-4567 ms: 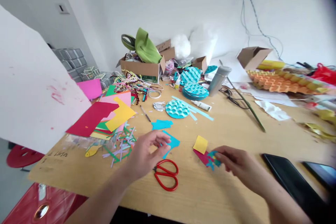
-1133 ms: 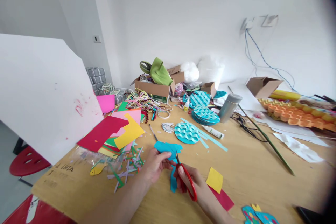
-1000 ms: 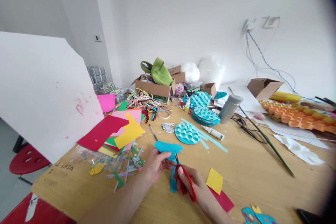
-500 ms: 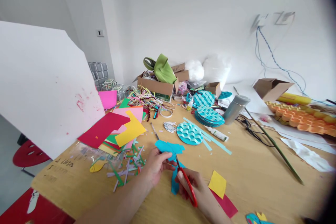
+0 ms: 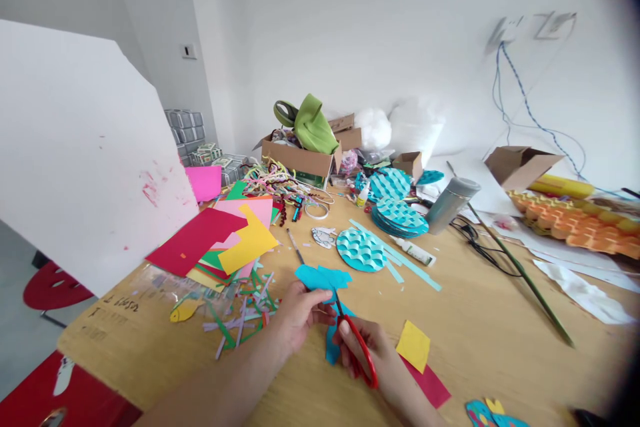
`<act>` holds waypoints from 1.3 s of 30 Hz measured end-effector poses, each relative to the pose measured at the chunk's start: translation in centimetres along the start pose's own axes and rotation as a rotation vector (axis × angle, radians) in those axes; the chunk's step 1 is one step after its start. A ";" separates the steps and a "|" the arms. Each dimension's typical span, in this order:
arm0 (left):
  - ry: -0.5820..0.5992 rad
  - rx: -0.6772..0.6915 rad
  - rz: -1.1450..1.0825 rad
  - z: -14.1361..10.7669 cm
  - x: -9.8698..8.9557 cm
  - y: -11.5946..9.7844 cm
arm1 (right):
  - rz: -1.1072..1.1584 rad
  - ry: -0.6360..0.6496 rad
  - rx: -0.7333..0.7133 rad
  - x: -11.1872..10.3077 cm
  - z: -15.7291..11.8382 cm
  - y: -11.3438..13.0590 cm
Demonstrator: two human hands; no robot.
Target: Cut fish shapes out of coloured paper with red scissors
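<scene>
Right grip (image 5: 376, 349) clasps scissors (image 5: 361, 341), left grip (image 5: 296, 315) blue paper (image 5: 323, 277).

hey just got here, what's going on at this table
A person is working with paper and scissors. The left hand pinches a piece of blue paper, while the right hand holds red-handled scissors with the blades at that paper. To the right of the hands, a yellow paper square partly overlaps a dark pink piece of paper on the wooden table. A wavy-patterned turquoise disc lies beyond the hands.
</scene>
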State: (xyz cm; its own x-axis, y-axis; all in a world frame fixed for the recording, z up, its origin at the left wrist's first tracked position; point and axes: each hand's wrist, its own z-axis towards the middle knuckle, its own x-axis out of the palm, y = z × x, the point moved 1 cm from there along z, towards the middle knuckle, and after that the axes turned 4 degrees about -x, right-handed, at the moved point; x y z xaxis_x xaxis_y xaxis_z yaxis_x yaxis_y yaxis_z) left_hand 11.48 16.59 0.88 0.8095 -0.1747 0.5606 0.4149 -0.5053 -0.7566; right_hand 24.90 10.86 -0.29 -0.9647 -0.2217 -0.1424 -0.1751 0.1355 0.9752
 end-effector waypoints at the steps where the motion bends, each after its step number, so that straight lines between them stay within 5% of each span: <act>1: 0.007 -0.007 0.010 0.0 0.0 0.0 | 0.017 0.007 0.004 -0.1 0.0 0.0; 39: -0.028 -0.005 0.041 0.0 -0.1 0.1 | -0.046 -0.007 0.024 0.4 0.1 -0.2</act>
State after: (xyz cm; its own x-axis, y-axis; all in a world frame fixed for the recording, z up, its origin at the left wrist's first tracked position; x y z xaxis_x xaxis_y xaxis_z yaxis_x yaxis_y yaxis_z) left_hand 11.50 16.57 0.71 0.8373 -0.1712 0.5193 0.3792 -0.5023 -0.7771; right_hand 24.56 10.82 -0.59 -0.9568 -0.2211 -0.1888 -0.2244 0.1488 0.9631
